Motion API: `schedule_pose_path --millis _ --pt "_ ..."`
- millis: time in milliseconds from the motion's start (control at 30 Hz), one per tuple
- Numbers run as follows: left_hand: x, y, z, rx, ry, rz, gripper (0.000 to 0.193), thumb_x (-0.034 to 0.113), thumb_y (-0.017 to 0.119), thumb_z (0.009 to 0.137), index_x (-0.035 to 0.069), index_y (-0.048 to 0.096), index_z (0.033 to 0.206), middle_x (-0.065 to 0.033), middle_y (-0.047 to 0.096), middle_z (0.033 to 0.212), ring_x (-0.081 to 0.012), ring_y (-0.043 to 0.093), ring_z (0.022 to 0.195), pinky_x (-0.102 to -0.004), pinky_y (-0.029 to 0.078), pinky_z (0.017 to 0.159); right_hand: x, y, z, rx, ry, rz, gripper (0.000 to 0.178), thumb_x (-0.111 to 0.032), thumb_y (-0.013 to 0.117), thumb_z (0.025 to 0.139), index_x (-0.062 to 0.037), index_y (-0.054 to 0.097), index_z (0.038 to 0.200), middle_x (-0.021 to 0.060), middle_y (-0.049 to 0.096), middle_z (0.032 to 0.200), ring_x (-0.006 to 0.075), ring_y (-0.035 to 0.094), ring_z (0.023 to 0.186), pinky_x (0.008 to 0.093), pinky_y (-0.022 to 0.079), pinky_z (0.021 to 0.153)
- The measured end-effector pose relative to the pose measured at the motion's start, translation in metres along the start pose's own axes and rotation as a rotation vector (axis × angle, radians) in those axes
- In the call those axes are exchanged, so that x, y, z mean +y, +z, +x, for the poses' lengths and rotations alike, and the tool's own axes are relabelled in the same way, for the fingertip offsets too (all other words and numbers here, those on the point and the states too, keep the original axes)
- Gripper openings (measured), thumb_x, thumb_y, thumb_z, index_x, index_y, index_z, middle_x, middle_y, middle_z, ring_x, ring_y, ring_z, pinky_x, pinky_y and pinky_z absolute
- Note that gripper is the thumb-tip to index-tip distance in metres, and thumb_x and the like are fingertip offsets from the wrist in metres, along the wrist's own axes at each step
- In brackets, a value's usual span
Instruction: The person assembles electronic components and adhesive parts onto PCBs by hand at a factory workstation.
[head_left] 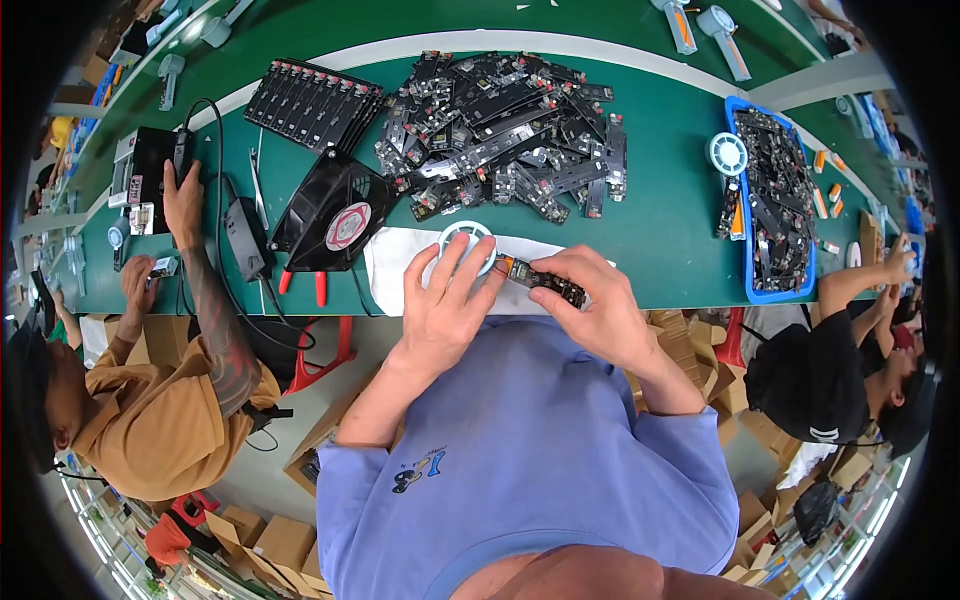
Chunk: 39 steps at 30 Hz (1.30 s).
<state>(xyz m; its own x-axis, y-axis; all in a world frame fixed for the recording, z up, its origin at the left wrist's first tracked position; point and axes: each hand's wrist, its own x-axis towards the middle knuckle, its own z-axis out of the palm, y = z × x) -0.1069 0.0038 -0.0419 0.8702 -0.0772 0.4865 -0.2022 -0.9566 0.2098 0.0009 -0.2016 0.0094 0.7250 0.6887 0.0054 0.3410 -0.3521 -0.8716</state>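
Note:
My left hand [440, 305] has its fingers closed round a white round fan head [467, 236], whose rim shows past the fingertips. In my right hand [600, 310] is a dark circuit board strip [558, 287], pinched between thumb and fingers. An orange part lies at the end of the strip facing the fan head, with thin wires beside it. Both pieces are over a white cloth [392, 262] at the table's near edge. Behind my hands rises a big heap of black board strips [500, 130].
A black cooling fan [335, 215] stands left of the cloth, with red-handled pliers [320, 288] below it. Further back lies a row of black strips [312, 105]. At right is a blue tray [750, 262] of small parts. Co-workers sit on both sides.

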Motion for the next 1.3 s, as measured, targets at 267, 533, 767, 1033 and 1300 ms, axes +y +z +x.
schedule_pose_path --millis 267,533,767,1033,1300 --pt "-0.006 0.002 -0.004 0.054 0.022 -0.074 0.026 0.012 0.069 0.089 0.012 0.077 0.113 -0.0051 0.069 0.137 -0.0282 0.059 0.136 -0.049 0.041 0.109 -0.005 -0.001 0.005 0.01 0.052 0.001 0.027 -0.014 0.078 0.095 -0.0012 0.073 0.117 0.0156 0.07 0.107 0.0353 0.07 0.094 0.0426 0.057 0.081" --pt "-0.004 0.001 0.001 0.055 0.039 -0.026 0.03 0.012 0.07 0.088 0.011 0.077 0.116 -0.004 0.068 0.136 -0.0277 0.059 0.135 -0.0481 0.042 0.107 -0.009 0.0 0.01 0.041 0.078 -0.027 0.025 -0.014 0.076 0.096 0.001 0.073 0.115 0.0155 0.07 0.105 0.037 0.071 0.089 0.0422 0.057 0.08" --pt "0.006 -0.01 0.013 -0.05 0.004 0.086 0.027 0.01 0.08 0.08 0.013 0.077 0.107 -0.0052 0.067 0.131 -0.0257 0.059 0.13 -0.0469 0.042 0.104 -0.003 0.006 0.009 0.064 -0.146 -0.186 0.027 -0.007 0.077 0.091 0.0024 0.073 0.117 0.014 0.069 0.106 0.0335 0.066 0.096 0.0425 0.056 0.082" --pt "-0.003 -0.008 0.007 0.011 0.009 -0.125 0.025 0.01 0.074 0.084 0.008 0.072 0.109 -0.0064 0.069 0.127 -0.028 0.064 0.124 -0.0477 0.04 0.104 0.005 0.012 0.009 0.086 -0.254 -0.245 0.03 -0.004 0.081 0.087 0.0016 0.075 0.115 0.012 0.071 0.109 0.0312 0.065 0.096 0.0406 0.056 0.081" --pt "-0.004 -0.009 0.014 0.054 -0.024 -0.137 0.035 0.012 0.083 0.083 0.01 0.069 0.114 -0.0033 0.071 0.124 -0.0246 0.066 0.12 -0.0432 0.04 0.1 0.001 0.014 0.015 0.061 -0.328 -0.363 0.027 -0.006 0.075 0.088 0.0019 0.074 0.114 0.0097 0.069 0.107 0.0296 0.062 0.099 0.0423 0.052 0.085"
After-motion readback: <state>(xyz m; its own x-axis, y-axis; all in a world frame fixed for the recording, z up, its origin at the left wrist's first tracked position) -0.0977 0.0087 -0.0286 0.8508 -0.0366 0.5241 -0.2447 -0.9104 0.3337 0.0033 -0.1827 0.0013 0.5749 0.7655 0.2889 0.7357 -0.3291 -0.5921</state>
